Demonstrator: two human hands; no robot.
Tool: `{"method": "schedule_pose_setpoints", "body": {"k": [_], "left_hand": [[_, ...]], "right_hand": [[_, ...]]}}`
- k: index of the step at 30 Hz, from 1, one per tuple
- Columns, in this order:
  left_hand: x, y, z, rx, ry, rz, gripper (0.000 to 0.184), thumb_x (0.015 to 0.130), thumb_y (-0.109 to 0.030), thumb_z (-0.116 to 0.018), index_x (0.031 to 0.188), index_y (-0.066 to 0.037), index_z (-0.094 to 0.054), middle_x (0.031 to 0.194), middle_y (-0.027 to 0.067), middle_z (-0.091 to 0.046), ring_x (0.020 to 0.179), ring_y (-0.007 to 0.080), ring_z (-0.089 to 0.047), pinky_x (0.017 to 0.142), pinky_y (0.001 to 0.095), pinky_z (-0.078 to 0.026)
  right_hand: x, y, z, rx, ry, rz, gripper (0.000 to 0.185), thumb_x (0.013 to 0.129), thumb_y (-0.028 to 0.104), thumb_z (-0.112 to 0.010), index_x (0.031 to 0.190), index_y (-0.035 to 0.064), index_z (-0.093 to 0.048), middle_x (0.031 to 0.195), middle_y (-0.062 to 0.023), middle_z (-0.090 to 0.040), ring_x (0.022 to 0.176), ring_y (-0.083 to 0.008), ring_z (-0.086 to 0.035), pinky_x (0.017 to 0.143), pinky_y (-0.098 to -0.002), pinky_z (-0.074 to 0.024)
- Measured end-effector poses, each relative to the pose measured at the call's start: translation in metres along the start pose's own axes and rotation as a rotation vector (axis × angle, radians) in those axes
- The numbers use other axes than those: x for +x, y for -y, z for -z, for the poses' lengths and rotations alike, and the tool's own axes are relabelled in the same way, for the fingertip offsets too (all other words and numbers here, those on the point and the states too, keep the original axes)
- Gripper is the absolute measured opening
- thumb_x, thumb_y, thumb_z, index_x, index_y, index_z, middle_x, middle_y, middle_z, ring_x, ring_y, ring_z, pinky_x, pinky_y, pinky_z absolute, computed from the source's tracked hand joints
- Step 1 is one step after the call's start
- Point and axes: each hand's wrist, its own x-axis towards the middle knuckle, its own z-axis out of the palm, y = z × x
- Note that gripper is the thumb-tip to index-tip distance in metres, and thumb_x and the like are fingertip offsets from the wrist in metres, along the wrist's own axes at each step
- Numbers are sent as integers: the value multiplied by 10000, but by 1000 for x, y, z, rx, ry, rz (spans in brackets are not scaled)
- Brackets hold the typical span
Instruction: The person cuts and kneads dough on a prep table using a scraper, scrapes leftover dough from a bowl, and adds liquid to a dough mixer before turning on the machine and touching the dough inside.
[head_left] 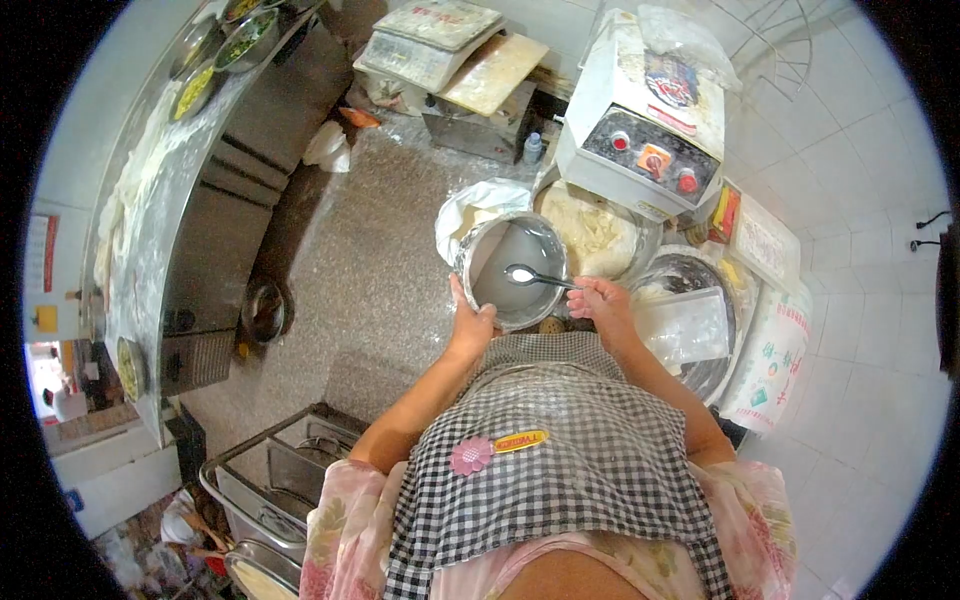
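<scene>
My left hand (473,317) grips the lower left rim of a round metal pot (495,318), its fingers along the outside wall. Whitish-grey liquid or powder (500,283) fills part of the pot. In my right hand (600,299) is the dark handle of a spoon (522,274), pinched between the fingers. White stuff lies in the spoon's bowl, over the inside of the pot. Behind the pot's left side is a white bag (468,207). Pale dough (590,232) sits in a large bowl just right of the pot.
A machine with red knobs (650,130) stands behind the dough. Right of my right hand is a basin (712,368) with a clear plastic container. A floury steel counter (150,230) runs along the left. At lower left are a metal cart (275,470) and another person (183,525).
</scene>
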Motion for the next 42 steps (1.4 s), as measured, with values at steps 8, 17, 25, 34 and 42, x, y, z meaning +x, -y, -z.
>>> {"method": "schedule_pose_setpoints", "body": {"k": [8,17,25,34,42], "left_hand": [[7,26,16,61,-5,8,849,779,-3,-413,1367,-158,179,1336,186,-293,891,254,-538,567,319,-500],[-3,33,28,99,-26,136,856,786,-23,-426,1363,-185,185,1318,178,-331,952,282,-541,616,362,-524],[-10,38,29,94,-64,133,862,784,-23,-433,1365,-170,186,1267,184,-379,847,242,-549,586,344,-505],[-18,37,30,134,-79,143,873,782,-52,-479,1374,-123,158,837,162,-546,536,181,-497,465,303,-433],[-1,74,45,313,-79,34,904,763,-153,-525,1365,-46,140,706,154,-559,518,201,-518,470,326,-438]], "right_hand": [[-3,-6,4,-290,50,67,263,895,148,-443,1059,-22,-558,878,-124,-614,719,-142,-590,646,-262,-505],[-4,-25,8,-301,91,113,243,894,133,-436,1044,-15,-558,875,-107,-606,716,-138,-580,651,-260,-498],[-7,-23,7,-377,103,128,246,890,134,-433,1035,-14,-565,849,-100,-610,714,-126,-574,640,-252,-488],[1,-46,22,-413,226,117,233,889,141,-420,973,-16,-570,768,-44,-583,662,-103,-537,613,-246,-457],[-16,-27,10,-298,203,119,211,853,102,-469,937,-55,-583,701,-65,-580,572,-117,-529,522,-236,-454]]}}
